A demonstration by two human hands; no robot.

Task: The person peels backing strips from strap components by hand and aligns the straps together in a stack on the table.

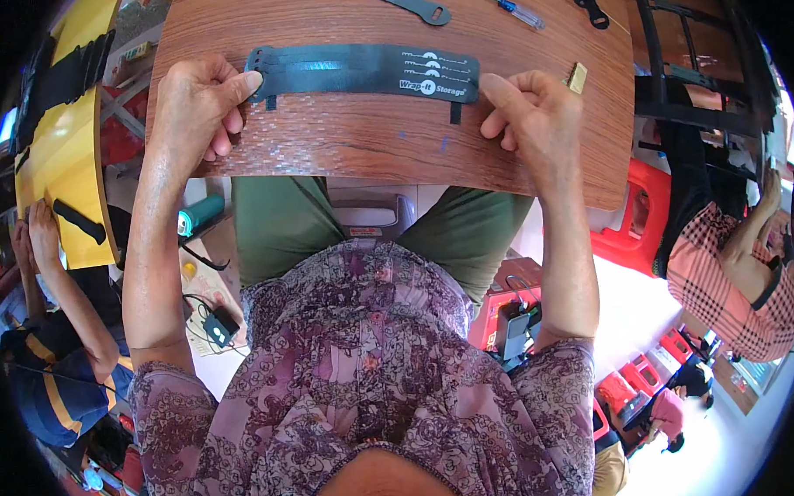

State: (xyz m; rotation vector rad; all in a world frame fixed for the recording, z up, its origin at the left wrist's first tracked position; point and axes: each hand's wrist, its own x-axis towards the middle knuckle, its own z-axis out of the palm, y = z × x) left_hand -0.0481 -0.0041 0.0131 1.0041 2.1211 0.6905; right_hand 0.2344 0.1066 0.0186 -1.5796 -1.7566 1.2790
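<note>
A dark storage strap (pixel 347 70) printed with white "Wrap-It Storage" lettering is stretched flat over the near part of the wooden table (pixel 323 137). My left hand (pixel 195 106) pinches its left end, by the small holes, between thumb and fingers. At the right end my right hand (pixel 536 112) is closed on the strap's edge, its lower fingers curled. Two short black tabs poke out below the strap, one near each end.
Towards the far edge lie a loose dark strap (pixel 415 4), a blue-handled screwdriver (pixel 520 14) and a black strap end (pixel 594 12). A brass-coloured metal piece (pixel 577 78) sits beyond my right hand. Other people work at both sides, one at a yellow table (pixel 75 180).
</note>
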